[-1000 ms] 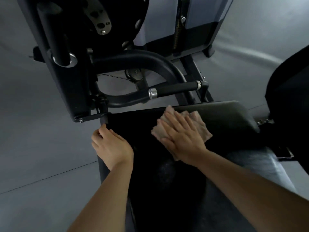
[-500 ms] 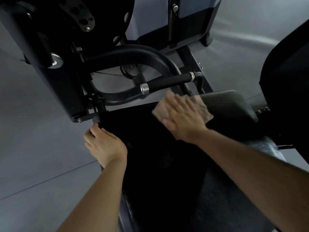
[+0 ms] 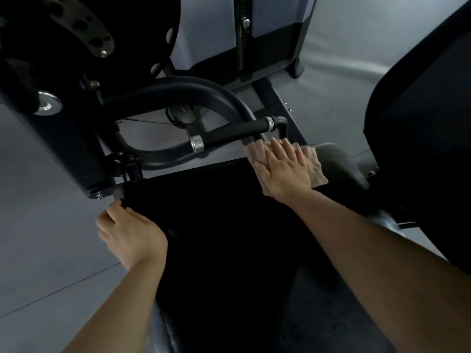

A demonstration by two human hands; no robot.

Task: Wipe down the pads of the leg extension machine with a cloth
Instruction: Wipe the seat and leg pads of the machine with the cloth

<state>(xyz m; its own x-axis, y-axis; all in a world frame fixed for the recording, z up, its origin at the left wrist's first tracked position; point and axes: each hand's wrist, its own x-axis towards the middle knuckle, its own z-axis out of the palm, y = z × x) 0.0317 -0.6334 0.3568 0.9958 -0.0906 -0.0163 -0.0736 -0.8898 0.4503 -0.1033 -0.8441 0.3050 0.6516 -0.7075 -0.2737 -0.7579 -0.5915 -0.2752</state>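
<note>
The black seat pad (image 3: 216,215) of the leg extension machine fills the middle of the view. A pinkish-beige cloth (image 3: 316,169) lies flat at the pad's far edge, toward its right end. My right hand (image 3: 283,169) presses on the cloth with straight, spread fingers. My left hand (image 3: 130,233) rests on the pad's left edge near its far corner, fingers curled over the side. A second black pad (image 3: 420,133), the backrest, stands at the right.
A black grip handle with chrome collars (image 3: 232,135) runs just beyond the cloth. The curved black frame tube (image 3: 183,91), a dark lever arm housing (image 3: 58,138) and the weight stack tower (image 3: 239,34) stand behind. Grey floor (image 3: 38,250) surrounds the machine.
My right hand has slid the cloth across the seat pad, away from me and to the right, up to its far edge. My left hand has stayed on the left edge.
</note>
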